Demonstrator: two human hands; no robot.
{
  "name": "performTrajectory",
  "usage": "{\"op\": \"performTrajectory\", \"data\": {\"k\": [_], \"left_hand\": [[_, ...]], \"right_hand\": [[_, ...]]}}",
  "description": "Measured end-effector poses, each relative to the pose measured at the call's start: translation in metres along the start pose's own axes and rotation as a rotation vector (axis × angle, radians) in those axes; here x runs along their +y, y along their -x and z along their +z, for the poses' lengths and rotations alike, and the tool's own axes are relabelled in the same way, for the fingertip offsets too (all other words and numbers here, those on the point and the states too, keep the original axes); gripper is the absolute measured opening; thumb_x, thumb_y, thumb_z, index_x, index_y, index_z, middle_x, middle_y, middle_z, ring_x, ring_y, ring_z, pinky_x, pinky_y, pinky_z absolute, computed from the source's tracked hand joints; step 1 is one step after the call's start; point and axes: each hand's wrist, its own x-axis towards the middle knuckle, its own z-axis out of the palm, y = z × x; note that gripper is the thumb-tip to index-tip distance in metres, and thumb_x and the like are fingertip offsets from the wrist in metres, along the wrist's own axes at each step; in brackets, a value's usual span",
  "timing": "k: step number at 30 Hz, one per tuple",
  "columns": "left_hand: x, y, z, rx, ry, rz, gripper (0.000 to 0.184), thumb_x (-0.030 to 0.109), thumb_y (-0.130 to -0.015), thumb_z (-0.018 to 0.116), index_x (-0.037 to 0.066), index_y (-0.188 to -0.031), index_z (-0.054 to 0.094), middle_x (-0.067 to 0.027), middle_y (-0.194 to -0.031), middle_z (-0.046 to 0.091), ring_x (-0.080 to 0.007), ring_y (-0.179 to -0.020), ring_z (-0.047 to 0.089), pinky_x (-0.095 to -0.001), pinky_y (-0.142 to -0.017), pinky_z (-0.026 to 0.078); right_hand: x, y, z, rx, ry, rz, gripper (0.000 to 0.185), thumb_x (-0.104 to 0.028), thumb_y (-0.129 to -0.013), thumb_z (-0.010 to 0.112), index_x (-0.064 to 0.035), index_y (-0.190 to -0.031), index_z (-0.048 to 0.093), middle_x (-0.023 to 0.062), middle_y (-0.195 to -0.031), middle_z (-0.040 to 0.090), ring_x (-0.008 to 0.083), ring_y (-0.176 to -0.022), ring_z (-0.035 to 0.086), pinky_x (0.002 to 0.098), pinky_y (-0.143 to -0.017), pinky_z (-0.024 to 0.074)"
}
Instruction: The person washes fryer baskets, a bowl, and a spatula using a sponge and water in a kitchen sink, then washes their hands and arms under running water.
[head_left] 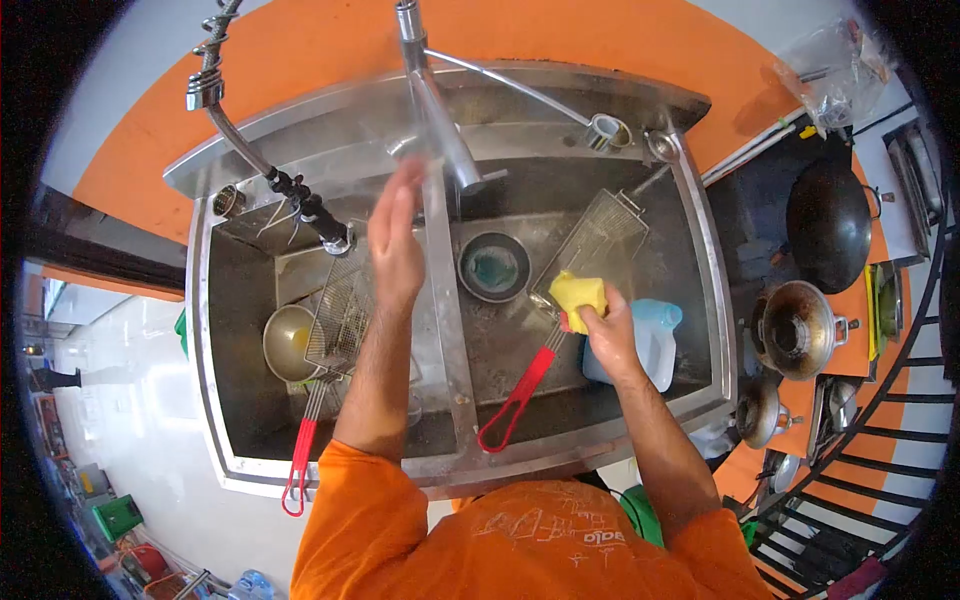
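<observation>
My left hand [396, 240] is raised beside the steel tap [440, 125], its fingers stretched out and blurred at the tips, holding nothing. My right hand [612, 330] is closed round a yellow sponge [578, 296] above the right basin. Under the sponge lies a wire fryer basket [600, 240] with a red handle [518, 400], tilted across that basin. Between my hands, a small round dark-rimmed pan [493, 267] with greenish liquid in it sits on the basin floor. A light-blue plastic container [650, 345] stands beside my right wrist, partly hidden by it.
In the left basin are another fryer basket [342, 315] with a red handle [300, 465] and a pale bowl [288, 342]. A spray hose [315, 215] hangs over it. Woks and pots [798, 328] stand to the right, near a black railing [885, 440].
</observation>
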Motion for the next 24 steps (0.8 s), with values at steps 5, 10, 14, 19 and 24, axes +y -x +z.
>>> {"op": "performTrajectory", "data": {"k": [5, 10, 14, 19, 24], "left_hand": [[0.002, -0.013, 0.012, -0.263, 0.078, -0.044, 0.044, 0.033, -0.098, 0.039, 0.001, -0.123, 0.057, -0.0130, -0.119, 0.060, -0.0219, -0.111, 0.055, -0.0336, -0.097, 0.039], [-0.025, -0.018, 0.019, -0.274, 0.240, -0.164, 0.050, 0.041, -0.097, 0.039, 0.002, -0.122, 0.056, -0.0113, -0.122, 0.059, -0.0217, -0.110, 0.056, -0.0372, -0.094, 0.041], [-0.080, 0.005, 0.014, -0.165, -0.111, -0.116, 0.034, 0.028, -0.095, 0.044, 0.002, -0.113, 0.059, -0.0114, -0.113, 0.062, -0.0224, -0.103, 0.058, -0.0371, -0.089, 0.044], [-0.127, 0.036, 0.009, -0.218, -0.669, 0.285, 0.025, 0.000, -0.082, 0.050, 0.000, -0.106, 0.057, -0.0186, -0.104, 0.061, -0.0346, -0.099, 0.059, -0.0398, -0.087, 0.046], [-0.124, 0.037, 0.016, -0.223, -0.749, 0.249, 0.030, -0.006, -0.073, 0.053, 0.003, -0.101, 0.058, -0.0168, -0.102, 0.060, -0.0368, -0.098, 0.056, -0.0422, -0.085, 0.046]], "right_hand": [[0.050, -0.036, 0.009, 0.026, 0.083, -0.002, 0.035, -0.003, -0.078, 0.056, 0.0089, -0.111, 0.053, 0.0157, -0.093, 0.066, 0.0204, -0.078, 0.066, 0.0300, -0.068, 0.0534], [0.039, -0.073, 0.042, 0.014, 0.199, 0.065, 0.034, -0.006, -0.079, 0.058, 0.0067, -0.110, 0.054, 0.0169, -0.093, 0.066, 0.0255, -0.081, 0.067, 0.0339, -0.069, 0.0537], [0.090, -0.120, 0.057, 0.042, 0.519, -0.086, 0.034, -0.011, -0.079, 0.061, 0.0044, -0.109, 0.055, 0.0194, -0.091, 0.066, 0.0354, -0.081, 0.066, 0.0408, -0.073, 0.0531], [0.154, -0.151, 0.086, -0.109, 0.978, -0.086, 0.034, -0.008, -0.078, 0.060, -0.0031, -0.113, 0.057, 0.0225, -0.101, 0.063, 0.0388, -0.094, 0.061, 0.0395, -0.083, 0.0478], [0.257, -0.175, 0.108, -0.745, 1.464, -0.076, 0.039, -0.031, -0.087, 0.051, -0.0088, -0.118, 0.058, 0.0174, -0.112, 0.062, 0.0349, -0.109, 0.056, 0.0501, -0.096, 0.0368]]}}
